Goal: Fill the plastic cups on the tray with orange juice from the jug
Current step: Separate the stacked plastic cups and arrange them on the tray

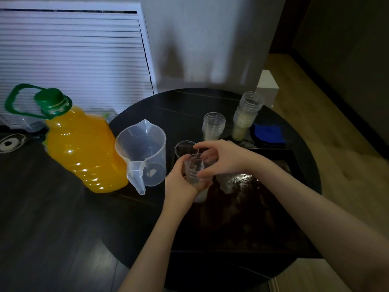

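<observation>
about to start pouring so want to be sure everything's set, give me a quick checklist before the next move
1. Jug holds juice: not ok, it looks empty.
2. Juice bottle opened: not ok, the green cap is on.
3. Cups set out on the tray: not ok, only one single cup stands at its far left corner.
4. Hands free to pour: not ok, the left hand grips a small cup stack and the right hand pinches its top cup.
5. Spare cups at hand: ok, two stacks stand behind the tray.
6. Tray dry: cannot tell, glare on it.
</observation>
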